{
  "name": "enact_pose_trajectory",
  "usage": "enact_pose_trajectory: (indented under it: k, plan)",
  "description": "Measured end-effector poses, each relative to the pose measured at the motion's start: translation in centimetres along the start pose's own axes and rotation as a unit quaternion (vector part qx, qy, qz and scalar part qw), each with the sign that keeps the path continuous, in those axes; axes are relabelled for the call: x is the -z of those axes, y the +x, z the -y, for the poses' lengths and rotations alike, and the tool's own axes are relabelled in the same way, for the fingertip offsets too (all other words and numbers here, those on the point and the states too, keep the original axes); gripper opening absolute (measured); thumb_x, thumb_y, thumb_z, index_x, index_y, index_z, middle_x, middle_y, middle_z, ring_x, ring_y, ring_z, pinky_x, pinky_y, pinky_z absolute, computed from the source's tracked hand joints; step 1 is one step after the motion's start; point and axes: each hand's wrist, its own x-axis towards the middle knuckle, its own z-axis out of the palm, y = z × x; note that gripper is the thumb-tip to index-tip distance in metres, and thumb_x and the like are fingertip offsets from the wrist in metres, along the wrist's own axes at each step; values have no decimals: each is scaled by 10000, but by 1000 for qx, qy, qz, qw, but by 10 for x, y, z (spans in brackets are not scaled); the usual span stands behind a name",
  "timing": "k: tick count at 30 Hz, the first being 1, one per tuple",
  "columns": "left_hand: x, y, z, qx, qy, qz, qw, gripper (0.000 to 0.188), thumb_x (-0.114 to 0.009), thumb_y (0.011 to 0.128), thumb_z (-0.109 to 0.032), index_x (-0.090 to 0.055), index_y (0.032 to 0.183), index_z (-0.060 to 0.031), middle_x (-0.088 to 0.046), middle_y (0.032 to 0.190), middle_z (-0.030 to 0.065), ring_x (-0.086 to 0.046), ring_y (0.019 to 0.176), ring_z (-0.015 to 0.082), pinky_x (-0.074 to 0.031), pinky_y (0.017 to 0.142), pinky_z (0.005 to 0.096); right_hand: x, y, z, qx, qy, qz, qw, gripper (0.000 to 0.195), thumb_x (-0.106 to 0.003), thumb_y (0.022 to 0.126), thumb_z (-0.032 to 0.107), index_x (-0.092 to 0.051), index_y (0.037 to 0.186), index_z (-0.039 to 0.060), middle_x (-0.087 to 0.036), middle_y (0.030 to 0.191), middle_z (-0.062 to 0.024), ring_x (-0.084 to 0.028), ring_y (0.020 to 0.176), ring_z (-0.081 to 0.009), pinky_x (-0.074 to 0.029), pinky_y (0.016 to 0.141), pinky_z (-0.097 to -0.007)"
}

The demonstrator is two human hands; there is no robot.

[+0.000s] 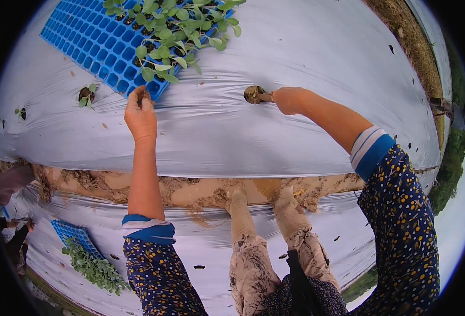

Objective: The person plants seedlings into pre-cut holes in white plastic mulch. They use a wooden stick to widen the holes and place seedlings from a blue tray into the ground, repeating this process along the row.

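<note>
My left hand (140, 116) is at the lower corner of a blue plastic seedling tray (94, 45), its thumb and fingers pinching the edge. Leafy green seedlings (173, 35) fill the tray's right part; many cells on the left hold no plant. My right hand (291, 100) reaches to a round planting hole (253, 94) in the silver plastic mulch film (232, 138). Its muddy fingertips, or something narrow and brown held in them, enter the hole, where a little green shows on the soil. Its grip is hidden by the back of the hand.
A muddy, waterlogged furrow (200, 191) runs between film-covered beds, with my legs (244, 217) standing in it. Planted seedlings (86, 96) stand in holes at left. Another blue tray (76, 235) with seedlings lies on the bed behind. Other people's limbs (17, 245) show at far left.
</note>
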Motion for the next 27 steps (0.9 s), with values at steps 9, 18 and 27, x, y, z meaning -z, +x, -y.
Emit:
enact_pose_trajectory:
  k: [9,18,27]
  plan:
    - [-14,86,-17,-148,330,-56,930,228,-572,726,-141,-607,951,-155,-610,806,94,-576,722,282,-443,636,349,-10,10,-14,37,-22,-9,999,198,-413,759,20,-554,898,28,-581,844,-125,-572,765,-283,-465,616,-377]
    - [-13,60,-42,-141,-208,-100,963,175,-570,799,-98,-569,943,1,-610,841,108,-581,721,152,-435,608,231,-25,20,-38,39,19,-45,998,199,-439,746,48,-592,872,44,-592,815,-95,-572,759,-255,-458,582,-371]
    - [-116,-77,-41,-9,-202,132,970,157,-570,815,-130,-565,898,3,-574,735,19,-540,645,81,-422,590,202,-21,16,-22,66,-10,-59,996,204,-464,746,39,-593,902,63,-597,865,-84,-580,813,-258,-472,596,-356]
